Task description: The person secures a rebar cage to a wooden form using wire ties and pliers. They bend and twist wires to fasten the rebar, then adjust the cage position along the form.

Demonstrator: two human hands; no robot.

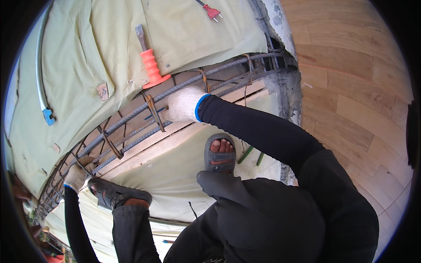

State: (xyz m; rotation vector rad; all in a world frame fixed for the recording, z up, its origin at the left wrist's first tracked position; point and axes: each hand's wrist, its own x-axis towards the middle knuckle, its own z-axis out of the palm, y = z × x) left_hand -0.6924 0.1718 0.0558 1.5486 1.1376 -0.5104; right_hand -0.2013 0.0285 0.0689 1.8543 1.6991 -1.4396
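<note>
A long cage of steel rebar [130, 115], tied with bent rusty stirrups [153, 113], crosses the view from lower left to upper right. My right hand [186, 104], in a white knit glove with a blue cuff, is closed at the bars beside a stirrup. Its fingers are turned away, and what they hold is hidden. Further left along the cage, my gloved left hand [78, 174] is curled over a bar near my sandal [118, 193]. Just beyond the cage lies a chisel [149, 59] with an orange ribbed grip and hand guard.
Pale sheeting [197, 39] covers the far side, with a red two-pin plug [212, 12] and a grey bar with a blue end [42, 83] on it. Wooden boards [149, 147] run under the cage. Wood-look flooring [346, 83] lies right, beyond a rough concrete edge [285, 94].
</note>
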